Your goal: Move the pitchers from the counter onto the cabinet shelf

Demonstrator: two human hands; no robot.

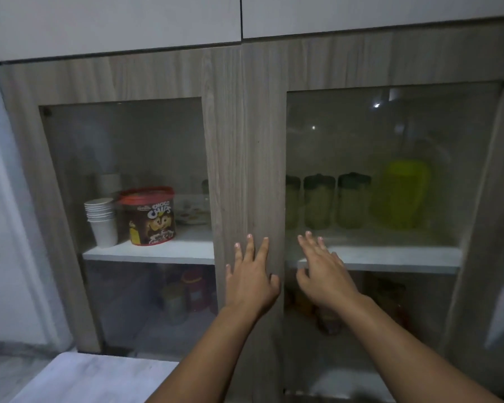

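Cabinet doors both appear shut, wood-grain frames with glass panes. Behind the right pane, on the white cabinet shelf [390,258], stands a yellow-green pitcher [402,196], translucent plastic, upright, blurred by the dim glass; handle and spout cannot be made out. To its left, in a row on the same shelf, three tall clear jars [320,202] with dark lids, contents unclear. Left hand [252,282] lies flat on the central wood stile, fingers spread, holding nothing. Right hand [323,271] is also spread open and empty, palm toward the lower left part of the right glass pane, at shelf-edge height. The pitcher sits up and to the right of the right hand, behind the glass, well apart from it. Behind the left pane: a stack of white paper cups [101,221], a Choco Chips tub [150,216] with red lid just beside it. Lower shelf holds dim jars, indistinct. A pale counter [79,379] corner shows at bottom left.
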